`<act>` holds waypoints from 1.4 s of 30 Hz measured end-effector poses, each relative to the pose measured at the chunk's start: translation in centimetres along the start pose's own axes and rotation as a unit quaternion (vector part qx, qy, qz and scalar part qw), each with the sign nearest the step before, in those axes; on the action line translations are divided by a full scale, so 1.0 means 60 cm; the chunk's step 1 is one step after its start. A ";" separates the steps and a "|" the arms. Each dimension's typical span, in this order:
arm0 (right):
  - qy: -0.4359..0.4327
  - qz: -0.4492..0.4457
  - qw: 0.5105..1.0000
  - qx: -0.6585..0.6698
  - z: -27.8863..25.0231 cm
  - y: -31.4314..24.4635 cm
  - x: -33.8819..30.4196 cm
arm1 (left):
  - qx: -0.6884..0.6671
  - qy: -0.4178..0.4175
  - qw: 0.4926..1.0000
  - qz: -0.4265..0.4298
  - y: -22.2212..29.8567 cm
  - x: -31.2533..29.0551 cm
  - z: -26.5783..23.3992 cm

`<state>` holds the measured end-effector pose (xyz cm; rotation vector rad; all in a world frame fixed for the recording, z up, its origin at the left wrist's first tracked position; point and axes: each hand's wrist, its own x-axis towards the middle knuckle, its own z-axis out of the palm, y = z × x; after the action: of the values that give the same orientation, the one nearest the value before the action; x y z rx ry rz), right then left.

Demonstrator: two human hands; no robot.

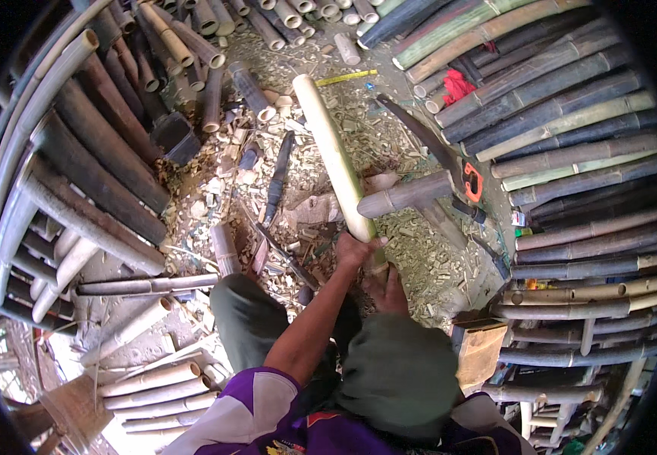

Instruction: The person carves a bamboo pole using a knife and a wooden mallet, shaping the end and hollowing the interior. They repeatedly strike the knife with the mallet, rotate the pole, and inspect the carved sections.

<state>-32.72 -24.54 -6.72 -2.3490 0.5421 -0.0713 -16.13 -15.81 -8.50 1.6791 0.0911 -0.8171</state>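
Observation:
A pale, peeled bamboo pole (328, 148) with a greenish side slants away from me, its far end raised to the upper left. My left hand (354, 252) is closed round its near part. Just below, my right hand (387, 292) grips the near end between my knees; its forearm is hidden behind my right leg. Beside the pole's right side, a dark bamboo piece (408, 195) lies crosswise, and the two seem to touch. Right of it is a handsaw (427, 140) with an orange handle.
Shavings (230, 163) cover the ground. A long dark tool (279, 178) lies left of the pole, and a yellow measuring strip (347, 77) beyond it. Stacked bamboo poles (571, 144) line the right; more bamboo (101, 144) leans at left. A cardboard box (480, 353) stands by my right knee.

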 end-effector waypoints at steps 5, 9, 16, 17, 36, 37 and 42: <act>-0.086 0.178 0.979 -0.059 -0.001 -0.063 0.024 | 0.185 0.227 0.945 0.146 0.018 -0.001 -0.092; -0.109 0.160 0.978 -0.080 -0.032 -0.023 -0.029 | 0.403 0.185 0.871 0.211 0.063 0.031 -0.156; -0.129 0.242 0.961 -0.033 -0.040 0.076 -0.151 | 0.491 0.137 0.829 0.230 0.021 0.053 -0.206; -0.134 0.247 0.960 -0.020 -0.052 0.081 -0.163 | 0.506 0.130 0.821 0.229 0.013 0.059 -0.218; -0.078 0.170 0.982 0.019 -0.112 0.149 -0.365 | 0.463 0.165 0.839 0.235 0.026 0.096 -0.265; -0.075 0.178 0.981 0.022 -0.110 0.154 -0.368 | 0.463 0.154 0.844 0.225 0.032 0.095 -0.269; -0.037 0.174 0.984 -0.005 -0.099 0.150 -0.372 | 0.443 0.232 0.837 0.222 0.049 0.085 -0.234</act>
<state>-57.51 -25.26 -5.99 -2.2231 0.9077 0.1788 -4.41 -6.10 -8.22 2.6138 -0.3963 -0.0338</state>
